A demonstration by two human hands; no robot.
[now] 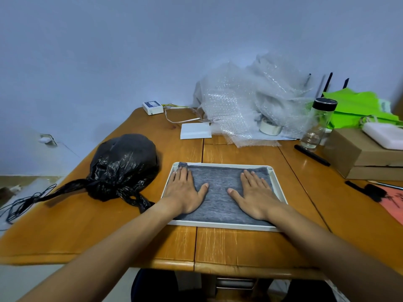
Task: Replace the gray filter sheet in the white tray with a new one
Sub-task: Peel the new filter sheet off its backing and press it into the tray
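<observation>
A white tray (222, 225) lies flat on the wooden table in front of me. A gray filter sheet (218, 192) fills its inside, with its far left corner slightly bunched up. My left hand (185, 192) rests palm down on the sheet's left half, fingers spread toward the far left corner. On the right half, my right hand (257, 197) lies flat the same way. Neither hand grips anything.
A tied black plastic bag (124, 166) sits left of the tray. Behind it are a white pad (195, 131), bubble wrap (250, 101), a tape roll (270, 127) and a glass bottle (318, 125). Cardboard boxes (366, 158) and a black pen (311, 155) lie to the right.
</observation>
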